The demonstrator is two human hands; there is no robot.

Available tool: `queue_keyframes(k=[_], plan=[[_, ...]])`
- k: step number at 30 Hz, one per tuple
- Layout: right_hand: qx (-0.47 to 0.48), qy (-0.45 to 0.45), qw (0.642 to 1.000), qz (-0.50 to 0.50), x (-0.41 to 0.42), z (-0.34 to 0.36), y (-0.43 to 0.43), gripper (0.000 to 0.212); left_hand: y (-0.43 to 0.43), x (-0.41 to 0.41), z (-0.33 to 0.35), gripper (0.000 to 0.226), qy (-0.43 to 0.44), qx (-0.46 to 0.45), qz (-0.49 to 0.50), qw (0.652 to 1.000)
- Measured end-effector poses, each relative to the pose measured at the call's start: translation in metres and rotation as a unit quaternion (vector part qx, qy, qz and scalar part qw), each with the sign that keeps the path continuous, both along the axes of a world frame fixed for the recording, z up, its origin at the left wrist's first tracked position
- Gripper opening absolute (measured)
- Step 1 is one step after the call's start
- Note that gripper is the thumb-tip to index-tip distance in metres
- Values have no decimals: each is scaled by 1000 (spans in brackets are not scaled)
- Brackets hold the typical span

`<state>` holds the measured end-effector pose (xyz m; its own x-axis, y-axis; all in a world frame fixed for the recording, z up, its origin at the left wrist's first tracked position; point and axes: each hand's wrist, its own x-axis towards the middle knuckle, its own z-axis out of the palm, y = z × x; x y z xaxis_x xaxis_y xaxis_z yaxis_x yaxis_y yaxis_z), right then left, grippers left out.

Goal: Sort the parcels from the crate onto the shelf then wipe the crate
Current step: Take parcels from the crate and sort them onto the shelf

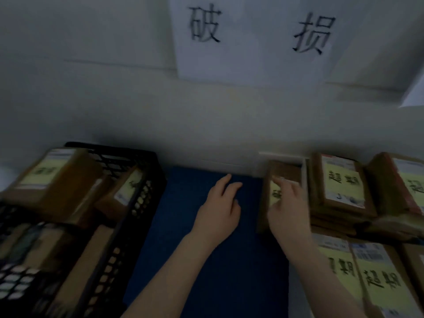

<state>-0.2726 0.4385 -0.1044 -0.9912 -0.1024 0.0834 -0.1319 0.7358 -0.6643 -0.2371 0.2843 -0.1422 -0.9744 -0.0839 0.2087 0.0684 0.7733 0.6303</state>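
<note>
A black slotted crate [137, 198] stands at the left with several brown cardboard parcels inside, each with a yellow label; the largest parcel [50, 180] lies on top. My left hand [220, 207] hovers over the blue surface [206, 260] with fingers relaxed, holding nothing. My right hand [286, 214] rests its straight fingers on a small brown parcel [273, 180] standing at the left end of the sorted stacks. Whether the thumb grips that parcel is hidden.
Stacked brown parcels with yellow labels [339, 182] fill the right side, more lying in front [376, 278]. A white sheet with two black characters [252, 35] hangs on the pale wall behind. The image is blurred by motion.
</note>
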Motion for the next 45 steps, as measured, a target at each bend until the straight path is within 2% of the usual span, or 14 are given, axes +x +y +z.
queue_keyframes(k=[6,11,16,20,23,27,31,34,41,45], plan=[[-23,-69,985,158,37,-12,-87,45,-124,108,36,43,18,-68,185,980],[-31,-64,965,253,80,-24,-164,39,-217,183,39,41,8,-86,264,961],[-62,-32,965,254,102,-26,-238,24,-314,205,39,40,90,-38,337,936],[-109,-24,962,248,112,-20,-310,28,-395,191,37,47,36,-12,274,961],[-95,-7,958,271,112,-16,-367,32,-440,168,30,49,-26,-18,196,980],[-83,-21,963,256,101,-18,-427,40,-467,132,20,50,-102,-16,105,989],[-59,-47,964,255,93,-27,-461,45,-473,111,9,51,-136,18,75,988],[-40,-39,967,250,89,-34,-466,46,-473,110,4,53,-128,21,67,989],[-81,-13,970,228,89,-36,-455,40,-465,118,1,58,-68,-24,50,996],[-108,6,971,215,92,-34,-443,36,-457,124,1,53,-34,-47,40,998]])
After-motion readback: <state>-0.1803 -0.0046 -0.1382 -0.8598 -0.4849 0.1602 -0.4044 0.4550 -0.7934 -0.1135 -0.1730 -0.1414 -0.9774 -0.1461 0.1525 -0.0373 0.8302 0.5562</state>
